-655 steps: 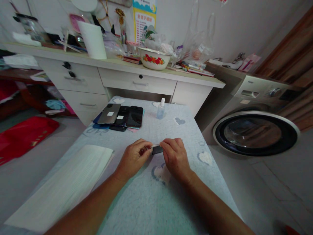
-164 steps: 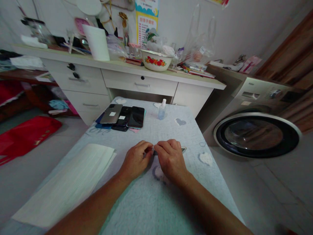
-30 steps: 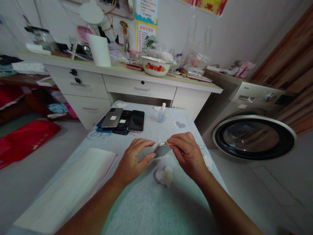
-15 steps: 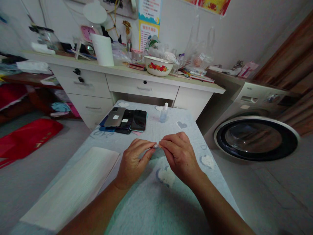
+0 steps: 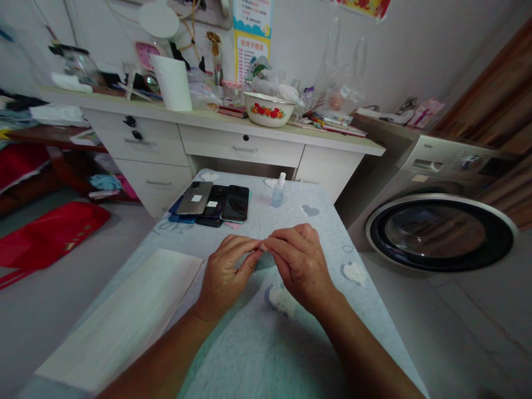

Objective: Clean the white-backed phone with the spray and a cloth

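Over the middle of the cloth-covered table, my left hand (image 5: pixel 226 271) and my right hand (image 5: pixel 299 260) meet, thumb and fingers pinched on each. Between the touching fingertips is something small, almost wholly covered by them; what it is I cannot make out. Just below the fingertips, a flat grey-green piece (image 5: pixel 266 262) shows partly, its rest hidden by the hands. Beyond, a clear spray bottle (image 5: pixel 278 191) stands upright. Left of it lie stacked phones, among them a grey phone (image 5: pixel 194 198) with a white sticker and a black phone (image 5: pixel 235 203).
A pale folded sheet (image 5: pixel 124 318) lies along the table's left side. Behind the table stands a white desk (image 5: pixel 243 144) bearing a floral enamel bowl (image 5: pixel 269 111) and a paper roll (image 5: pixel 171 83). A washing machine (image 5: pixel 436 233) is at right, a red bag (image 5: pixel 54 235) on the floor at left.
My right fingertips have moved slightly left against my left ones, covering the small shiny thing that showed between them. The camera view has shifted a little.
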The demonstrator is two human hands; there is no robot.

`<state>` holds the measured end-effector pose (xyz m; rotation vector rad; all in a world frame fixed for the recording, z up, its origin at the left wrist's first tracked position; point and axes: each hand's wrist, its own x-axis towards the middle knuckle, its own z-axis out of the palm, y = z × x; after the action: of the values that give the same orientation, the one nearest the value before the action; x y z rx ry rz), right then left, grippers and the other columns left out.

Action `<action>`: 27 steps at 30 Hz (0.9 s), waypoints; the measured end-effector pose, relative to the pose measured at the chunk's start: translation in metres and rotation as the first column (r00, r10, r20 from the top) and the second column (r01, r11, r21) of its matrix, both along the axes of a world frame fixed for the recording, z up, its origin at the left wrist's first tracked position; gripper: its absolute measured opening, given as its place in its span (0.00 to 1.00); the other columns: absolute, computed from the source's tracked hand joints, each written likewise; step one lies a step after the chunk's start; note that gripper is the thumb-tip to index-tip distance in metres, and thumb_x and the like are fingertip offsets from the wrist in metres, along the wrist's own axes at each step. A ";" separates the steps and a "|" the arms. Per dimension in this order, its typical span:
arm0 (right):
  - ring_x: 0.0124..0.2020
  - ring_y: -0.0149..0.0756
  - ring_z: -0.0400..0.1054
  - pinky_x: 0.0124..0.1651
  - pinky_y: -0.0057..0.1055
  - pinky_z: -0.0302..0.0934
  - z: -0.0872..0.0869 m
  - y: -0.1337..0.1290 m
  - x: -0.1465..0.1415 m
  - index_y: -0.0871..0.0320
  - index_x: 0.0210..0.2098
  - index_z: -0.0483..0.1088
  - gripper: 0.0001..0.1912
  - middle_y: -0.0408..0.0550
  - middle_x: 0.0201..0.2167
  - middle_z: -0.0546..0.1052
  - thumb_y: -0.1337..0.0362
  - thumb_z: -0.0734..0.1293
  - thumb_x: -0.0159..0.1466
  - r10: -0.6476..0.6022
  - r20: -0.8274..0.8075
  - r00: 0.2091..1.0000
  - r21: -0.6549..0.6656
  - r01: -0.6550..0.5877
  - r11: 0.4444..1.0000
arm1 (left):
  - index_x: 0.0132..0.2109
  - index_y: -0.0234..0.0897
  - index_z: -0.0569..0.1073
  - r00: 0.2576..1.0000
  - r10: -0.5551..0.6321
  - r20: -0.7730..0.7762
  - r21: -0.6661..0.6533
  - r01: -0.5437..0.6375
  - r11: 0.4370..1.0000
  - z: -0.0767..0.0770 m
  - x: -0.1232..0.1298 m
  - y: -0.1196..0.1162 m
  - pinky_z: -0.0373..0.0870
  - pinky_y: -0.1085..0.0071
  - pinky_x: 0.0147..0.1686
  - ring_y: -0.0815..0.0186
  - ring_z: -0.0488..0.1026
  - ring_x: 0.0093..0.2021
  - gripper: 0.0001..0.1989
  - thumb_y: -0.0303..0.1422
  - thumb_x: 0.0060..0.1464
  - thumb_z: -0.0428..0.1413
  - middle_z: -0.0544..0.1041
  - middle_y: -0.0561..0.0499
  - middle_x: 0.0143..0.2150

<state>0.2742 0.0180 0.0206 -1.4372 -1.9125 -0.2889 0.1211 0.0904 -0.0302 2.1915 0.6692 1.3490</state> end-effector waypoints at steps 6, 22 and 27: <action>0.40 0.39 0.64 0.42 0.40 0.58 0.001 -0.005 0.019 0.55 0.42 0.75 0.08 0.48 0.40 0.77 0.66 0.64 0.66 -0.033 -0.032 0.999 -0.011 0.033 0.999 | 0.44 0.40 0.76 1.000 0.004 -0.019 -0.031 -0.005 1.000 0.003 -0.002 -0.002 0.70 0.67 0.42 0.65 0.72 0.42 0.09 0.28 0.58 0.55 0.78 0.50 0.39; 0.39 0.39 0.62 0.43 0.41 0.57 0.000 -0.002 0.003 0.55 0.39 0.75 0.08 0.46 0.40 0.77 0.67 0.63 0.66 -0.029 -0.050 0.998 0.004 0.029 1.000 | 0.45 0.40 0.76 1.000 0.005 0.013 -0.048 -0.004 0.999 -0.001 -0.001 -0.001 0.70 0.68 0.43 0.66 0.72 0.42 0.09 0.28 0.57 0.56 0.77 0.50 0.39; 0.38 0.38 0.62 0.42 0.40 0.56 -0.001 -0.001 -0.005 0.54 0.41 0.75 0.09 0.46 0.41 0.78 0.66 0.62 0.67 -0.021 -0.055 0.998 -0.002 0.021 1.000 | 0.45 0.41 0.76 1.000 0.006 0.005 -0.060 -0.006 0.998 -0.001 -0.001 -0.001 0.70 0.67 0.43 0.65 0.72 0.43 0.09 0.29 0.58 0.55 0.77 0.50 0.40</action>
<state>0.2692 0.0175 0.0197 -1.4529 -1.8548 -0.2550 0.1200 0.0890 -0.0314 2.1401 0.7059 1.3197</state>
